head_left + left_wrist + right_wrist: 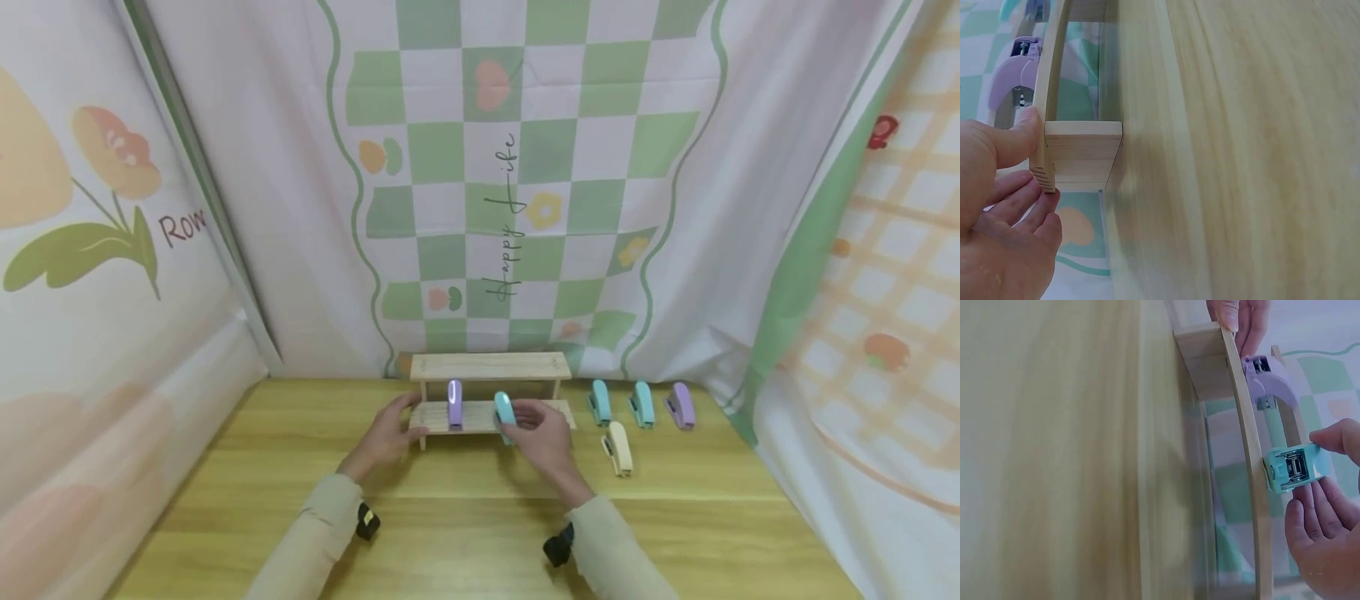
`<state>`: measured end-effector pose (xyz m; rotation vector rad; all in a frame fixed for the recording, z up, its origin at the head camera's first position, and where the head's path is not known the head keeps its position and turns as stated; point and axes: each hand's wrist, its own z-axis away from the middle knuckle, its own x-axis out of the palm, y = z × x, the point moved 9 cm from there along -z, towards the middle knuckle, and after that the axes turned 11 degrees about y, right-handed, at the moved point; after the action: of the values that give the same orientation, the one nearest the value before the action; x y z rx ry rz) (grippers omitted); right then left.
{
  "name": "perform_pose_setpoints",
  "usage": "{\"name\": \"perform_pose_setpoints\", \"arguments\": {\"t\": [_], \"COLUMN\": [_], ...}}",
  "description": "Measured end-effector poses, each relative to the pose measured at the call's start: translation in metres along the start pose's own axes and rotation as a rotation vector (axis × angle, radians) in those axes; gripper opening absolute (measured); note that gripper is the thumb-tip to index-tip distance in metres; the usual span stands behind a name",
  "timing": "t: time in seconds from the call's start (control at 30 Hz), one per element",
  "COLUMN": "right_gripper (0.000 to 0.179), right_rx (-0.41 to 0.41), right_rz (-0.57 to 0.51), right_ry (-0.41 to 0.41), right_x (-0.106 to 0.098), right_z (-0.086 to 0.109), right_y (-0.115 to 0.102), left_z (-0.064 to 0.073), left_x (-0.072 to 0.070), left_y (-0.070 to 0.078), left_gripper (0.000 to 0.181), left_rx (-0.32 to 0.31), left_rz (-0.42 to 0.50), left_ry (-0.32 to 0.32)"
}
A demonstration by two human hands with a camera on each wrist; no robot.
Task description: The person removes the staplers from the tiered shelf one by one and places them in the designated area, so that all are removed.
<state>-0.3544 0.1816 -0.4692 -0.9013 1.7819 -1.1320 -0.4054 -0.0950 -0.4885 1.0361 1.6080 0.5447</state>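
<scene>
Glossy turquoise stapler (503, 407): it is standing at the front of the lower board of a pale two-tier wooden rack (480, 417); the views are not settling whether its base is bearing on the wood.
Right hand (545, 435): it is grasping the turquoise stapler between thumb and fingers, from the three o'clock side.
Left hand (384, 433): it is gripping the lower board at its nine o'clock end.
Shiny purple stapler (454, 406): it is standing on the same board, at nine o'clock from the turquoise one, with a gap between.
Setting it well: the turquoise stapler is slanting slightly, so squaring it with the purple one, easing it toward twelve o'clock until nothing is overhanging, and releasing once the base is lying flat should work best, the left hand bracing the board against tipping.
Head view: it alone is showing a spare turquoise stapler (599, 402), another turquoise stapler (642, 405) and a second purple stapler (682, 407) at three o'clock on the wood-grained desk (450, 508), plus a cream stapler (619, 448) between three and four.
Left wrist view: it is revealing fingertips reaching round the board's end and a tapered wooden leg (1082, 156) standing beneath.
Right wrist view: it is exposing the metal mechanism (1295, 467) at the turquoise stapler's near end, which the head view is not resolving.
</scene>
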Motion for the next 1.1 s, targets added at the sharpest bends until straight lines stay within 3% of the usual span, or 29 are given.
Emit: {"name": "perform_pose_setpoints", "arguments": {"t": [0.17, 0.47, 0.7, 0.87, 1.1], "right_gripper": [0.04, 0.052, 0.053, 0.057, 0.067], "right_rx": [0.014, -0.002, -0.05, -0.029, 0.04], "right_rz": [0.047, 0.2, 0.281, 0.34, 0.377], "right_ry": [-0.039, -0.031, 0.046, 0.066, 0.047], "right_x": [-0.035, -0.121, -0.185, -0.214, -0.233], "right_z": [0.007, 0.013, 0.015, 0.005, -0.015], "right_y": [0.007, 0.017, 0.028, 0.054, 0.093], "left_z": [0.0, -0.001, 0.0, 0.0, 0.001], "left_x": [-0.003, -0.005, -0.001, -0.001, 0.0], "left_y": [-0.002, -0.001, -0.002, -0.003, -0.002], "left_gripper": [0.063, 0.064, 0.065, 0.065, 0.064], "left_rx": [-0.014, -0.041, -0.059, -0.044, -0.04], "left_rz": [0.009, 0.03, 0.052, 0.047, 0.045], "left_ry": [0.004, -0.004, -0.008, -0.009, -0.012]}}
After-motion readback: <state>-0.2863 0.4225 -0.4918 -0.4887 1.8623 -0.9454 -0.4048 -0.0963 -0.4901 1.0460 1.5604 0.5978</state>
